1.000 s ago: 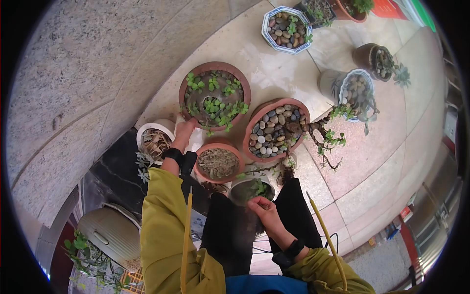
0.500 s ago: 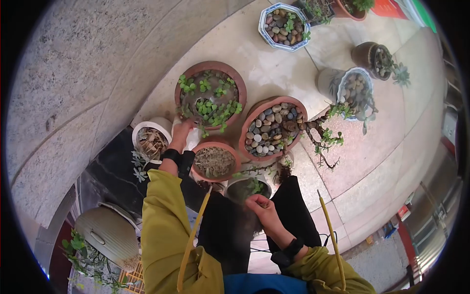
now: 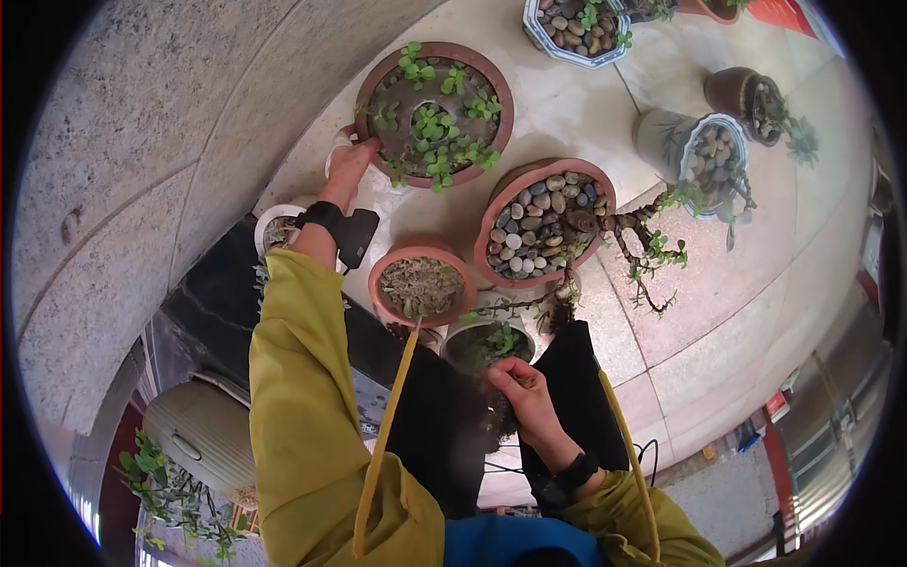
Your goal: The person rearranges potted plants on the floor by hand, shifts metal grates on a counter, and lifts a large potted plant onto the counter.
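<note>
My left hand (image 3: 350, 163) is at the lower left rim of a round brown pot (image 3: 504, 94) with small green plants, fingers closed round something white, perhaps a cloth, and touching the rim. Below it stands a terracotta pot (image 3: 422, 286) of dry soil. My right hand (image 3: 521, 386) is pinched closed over my lap, just below a pot with a green sprig (image 3: 499, 342); what its fingers hold is too small to name. Right of the soil pot is an oval pot (image 3: 605, 180) of pebbles with a twisted branching plant (image 3: 647, 248).
An octagonal pebble pot (image 3: 578, 59) stands at the top. To the right are a blue-and-white pot (image 3: 661, 142) and a brown jar (image 3: 729, 92). A white pot (image 3: 269, 222) is beside my left wrist, with a ribbed pot (image 3: 203, 435) lower left.
The round brown pot and my left hand now appear higher, the pot nearer the stone wall and farther from the soil pot. My right hand stays pinched. The view has shifted slightly.
</note>
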A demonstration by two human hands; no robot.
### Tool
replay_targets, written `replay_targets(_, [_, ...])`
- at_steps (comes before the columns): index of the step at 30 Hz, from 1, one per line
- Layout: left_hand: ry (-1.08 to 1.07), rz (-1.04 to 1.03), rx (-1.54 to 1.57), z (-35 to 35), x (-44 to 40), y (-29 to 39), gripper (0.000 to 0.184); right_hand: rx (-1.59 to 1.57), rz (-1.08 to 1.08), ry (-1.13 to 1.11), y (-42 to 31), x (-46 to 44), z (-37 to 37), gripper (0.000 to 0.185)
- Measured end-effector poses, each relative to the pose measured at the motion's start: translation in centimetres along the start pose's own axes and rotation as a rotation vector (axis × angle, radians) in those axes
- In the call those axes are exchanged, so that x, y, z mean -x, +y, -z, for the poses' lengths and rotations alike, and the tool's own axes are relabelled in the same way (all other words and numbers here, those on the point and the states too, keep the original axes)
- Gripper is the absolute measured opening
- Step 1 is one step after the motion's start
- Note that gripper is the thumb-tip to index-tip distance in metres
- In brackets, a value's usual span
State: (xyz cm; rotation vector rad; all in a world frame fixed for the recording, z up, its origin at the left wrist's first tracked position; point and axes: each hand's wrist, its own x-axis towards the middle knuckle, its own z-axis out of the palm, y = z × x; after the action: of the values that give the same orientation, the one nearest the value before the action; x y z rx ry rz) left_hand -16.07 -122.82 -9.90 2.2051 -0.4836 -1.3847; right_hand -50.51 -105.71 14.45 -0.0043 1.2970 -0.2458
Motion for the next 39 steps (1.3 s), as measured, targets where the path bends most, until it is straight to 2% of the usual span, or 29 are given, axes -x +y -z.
replay_targets(4, [-0.044,-0.076,0.049,0.7,-2.1,-0.2,0.066,0.016,-0.007,-0.006,0.4,-0.3,-0.4,0.012])
replay_targets(5, [-0.034,-0.073,0.047,0.8,-1.7,-0.6,0.066,0.018,-0.002,-0.006,0.4,-0.4,-0.5,0.012])
replay_targets(7, [-0.021,-0.119,0.265,0.9,-0.3,-1.9,0.061,0.042,0.000,-0.011,0.3,-0.4,-0.9,0.013])
replay_targets(9, [-0.057,-0.105,0.239,1.1,1.2,-2.8,0.064,0.076,0.033,0.018,0.3,-0.8,-1.1,0.012])
replay_targets(11, [-0.221,0.120,0.308,-0.1,4.1,-1.8,0.068,0.082,0.033,0.012,0.4,-0.8,-1.0,0.012])
replay_targets(15, [-0.189,0.010,0.283,-1.6,4.5,-2.4,0.076,0.073,0.017,0.012,0.0,-0.5,-0.7,0.011])
replay_targets(22, [-0.171,-0.028,0.302,-2.2,2.8,-1.0,0.076,0.057,-0.030,-0.008,0.1,-0.1,-0.8,0.014])
replay_targets(29, [-0.225,-0.086,0.370,-2.5,1.8,-0.5,0.080,0.083,0.022,-0.007,1.3,-0.9,-0.7,0.014])
replay_targets(31, [-0.172,-0.176,0.319,-2.3,3.7,-1.3,0.078,0.101,-0.006,0.032,1.4,-0.5,-0.8,0.012])
replay_targets(32, [-0.169,-0.187,0.376,-2.1,5.2,-1.8,0.066,0.092,-0.002,0.033,1.8,-0.4,-0.7,0.012])
replay_targets(33, [-0.156,-0.168,0.378,-1.5,6.8,-2.9,0.066,0.088,0.017,0.025,2.1,-0.5,-0.6,0.012])
replay_targets(35, [-0.210,-0.179,0.142,0.1,10.8,-5.1,0.054,0.105,0.001,0.012,2.8,-0.1,-0.3,0.013])
replay_targets(36, [-0.141,-0.231,0.103,0.4,12.8,-7.4,0.044,0.119,-0.011,0.011,3.4,0.0,-0.1,0.013])
replay_targets(37, [-0.071,-0.196,0.156,0.8,15.4,-8.7,0.041,0.132,-0.019,0.002,3.7,-0.2,-0.1,0.013])
replay_targets(38, [0.006,-0.202,0.080,1.1,17.7,-10.3,0.037,0.127,-0.016,0.000,3.8,-0.1,-0.2,0.014])
replay_targets(39, [0.022,-0.082,0.333,1.3,20.3,-11.7,0.033,0.140,0.023,0.006,4.1,-0.1,-0.4,0.014])
